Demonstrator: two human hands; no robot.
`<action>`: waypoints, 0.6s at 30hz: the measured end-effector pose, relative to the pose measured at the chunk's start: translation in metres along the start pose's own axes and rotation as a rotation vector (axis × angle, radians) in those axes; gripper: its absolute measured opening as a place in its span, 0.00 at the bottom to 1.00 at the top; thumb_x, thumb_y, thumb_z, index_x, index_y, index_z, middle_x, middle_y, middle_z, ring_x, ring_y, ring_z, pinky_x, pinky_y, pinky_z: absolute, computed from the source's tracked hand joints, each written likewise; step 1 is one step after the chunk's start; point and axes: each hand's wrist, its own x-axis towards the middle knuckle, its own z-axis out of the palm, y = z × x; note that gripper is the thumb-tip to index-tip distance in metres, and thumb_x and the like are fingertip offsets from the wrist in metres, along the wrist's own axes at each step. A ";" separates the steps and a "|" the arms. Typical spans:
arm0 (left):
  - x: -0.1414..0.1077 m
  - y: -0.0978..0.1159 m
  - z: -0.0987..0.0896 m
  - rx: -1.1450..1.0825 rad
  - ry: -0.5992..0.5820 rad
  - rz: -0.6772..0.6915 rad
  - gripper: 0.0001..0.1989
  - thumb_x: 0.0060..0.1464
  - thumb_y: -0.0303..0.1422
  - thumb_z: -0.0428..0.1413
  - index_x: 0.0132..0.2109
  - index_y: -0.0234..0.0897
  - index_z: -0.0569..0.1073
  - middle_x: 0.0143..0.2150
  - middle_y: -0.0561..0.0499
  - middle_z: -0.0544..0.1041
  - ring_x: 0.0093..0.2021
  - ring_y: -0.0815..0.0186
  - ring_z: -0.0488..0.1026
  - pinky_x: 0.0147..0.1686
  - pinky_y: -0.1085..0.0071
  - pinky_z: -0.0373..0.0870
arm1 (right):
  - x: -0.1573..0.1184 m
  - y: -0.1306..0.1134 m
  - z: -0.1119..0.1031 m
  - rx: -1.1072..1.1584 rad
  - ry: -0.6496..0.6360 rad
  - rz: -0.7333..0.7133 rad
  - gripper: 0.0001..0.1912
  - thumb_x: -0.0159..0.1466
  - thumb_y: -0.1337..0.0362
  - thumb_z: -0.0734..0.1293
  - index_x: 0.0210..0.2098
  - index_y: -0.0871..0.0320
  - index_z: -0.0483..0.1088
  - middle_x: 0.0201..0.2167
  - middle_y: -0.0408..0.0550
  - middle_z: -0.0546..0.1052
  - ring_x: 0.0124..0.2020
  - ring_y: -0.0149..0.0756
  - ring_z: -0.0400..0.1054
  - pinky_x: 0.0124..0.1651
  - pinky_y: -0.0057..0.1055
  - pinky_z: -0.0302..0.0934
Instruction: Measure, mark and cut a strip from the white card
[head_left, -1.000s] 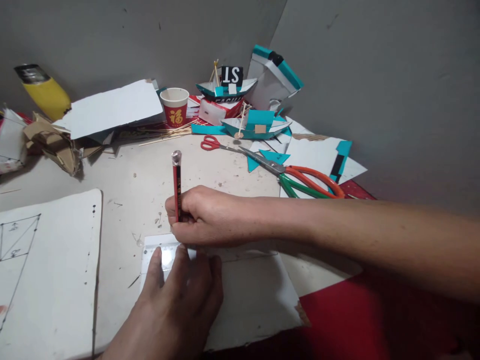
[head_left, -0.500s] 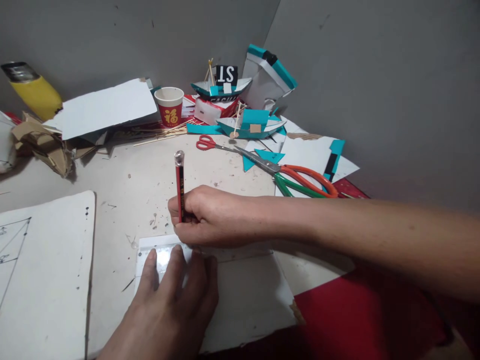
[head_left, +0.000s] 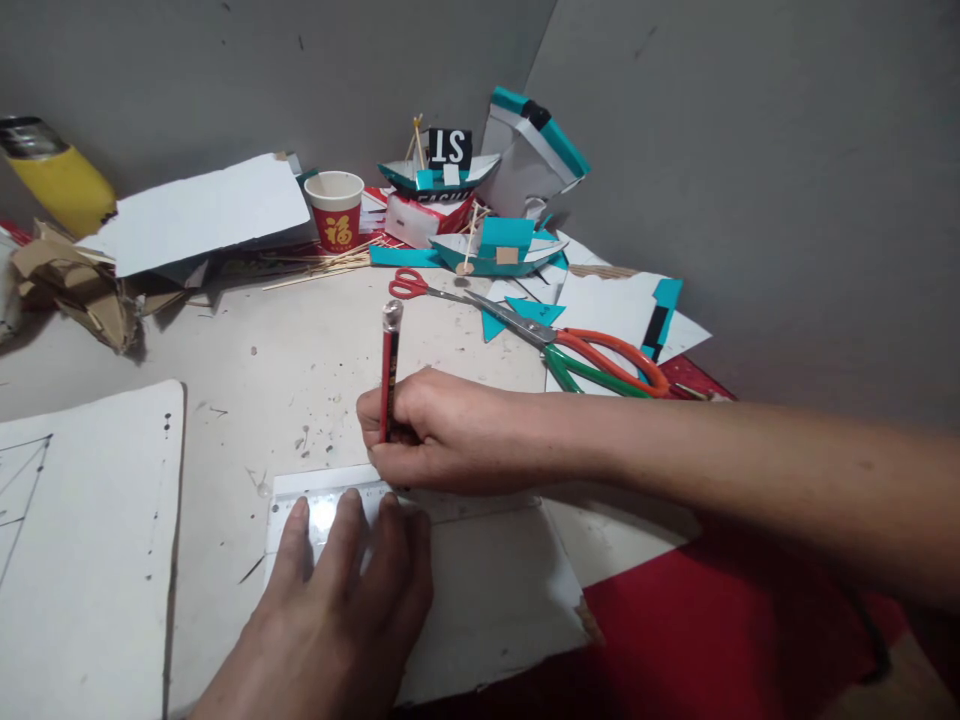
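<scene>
My right hand (head_left: 420, 425) is closed round a red and black pencil (head_left: 388, 365), held nearly upright. Its tip is hidden behind my fingers, by the top edge of a white piece of card (head_left: 502, 590). With fingers spread, my left hand (head_left: 345, 590) presses a clear ruler (head_left: 322, 512) down on the card. Glare covers part of the ruler, and my hands hide much of its length.
A white sheet with drawn lines (head_left: 90, 560) lies left. Large scissors (head_left: 551, 340) and small red-handled scissors (head_left: 409, 284) lie behind my right hand. Farther back stand a paper cup (head_left: 335, 215), two model boats (head_left: 499, 255) and a yellow bottle (head_left: 64, 185). Red material (head_left: 675, 630) shows front right.
My right hand and the pencil have shifted right along the ruler's upper edge. My left hand stays on the ruler. The whole view has shifted slightly.
</scene>
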 end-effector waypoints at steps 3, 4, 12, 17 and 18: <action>-0.001 -0.001 0.003 -0.011 0.012 0.016 0.24 0.60 0.42 0.47 0.62 0.44 0.68 0.62 0.45 0.70 0.57 0.44 0.65 0.49 0.41 0.70 | -0.003 0.002 0.000 0.015 0.006 -0.007 0.11 0.58 0.75 0.62 0.23 0.57 0.58 0.19 0.35 0.59 0.22 0.25 0.52 0.25 0.24 0.49; -0.001 -0.002 0.003 -0.010 0.017 0.005 0.24 0.60 0.41 0.48 0.62 0.45 0.68 0.62 0.45 0.70 0.57 0.44 0.65 0.50 0.42 0.70 | -0.004 0.003 0.000 0.019 0.009 -0.014 0.11 0.58 0.75 0.62 0.23 0.57 0.58 0.19 0.35 0.59 0.22 0.25 0.52 0.25 0.23 0.50; -0.003 0.000 0.004 0.083 0.012 0.036 0.25 0.58 0.39 0.50 0.62 0.43 0.67 0.64 0.44 0.68 0.59 0.42 0.63 0.50 0.40 0.70 | -0.009 0.011 0.000 -0.023 0.053 -0.069 0.10 0.58 0.74 0.62 0.23 0.57 0.58 0.20 0.36 0.61 0.24 0.26 0.54 0.27 0.24 0.50; -0.001 -0.004 0.003 0.024 0.016 0.066 0.24 0.59 0.39 0.48 0.62 0.43 0.68 0.62 0.45 0.71 0.57 0.43 0.67 0.47 0.42 0.74 | -0.012 0.011 -0.001 -0.067 0.055 -0.043 0.11 0.58 0.74 0.62 0.23 0.57 0.58 0.20 0.37 0.62 0.24 0.27 0.54 0.27 0.25 0.50; -0.001 -0.004 0.003 0.027 0.011 0.058 0.24 0.59 0.39 0.48 0.61 0.43 0.68 0.62 0.45 0.71 0.57 0.43 0.67 0.47 0.42 0.74 | -0.013 0.012 -0.001 -0.070 0.055 -0.046 0.10 0.58 0.74 0.62 0.23 0.57 0.58 0.20 0.37 0.62 0.24 0.27 0.54 0.27 0.25 0.50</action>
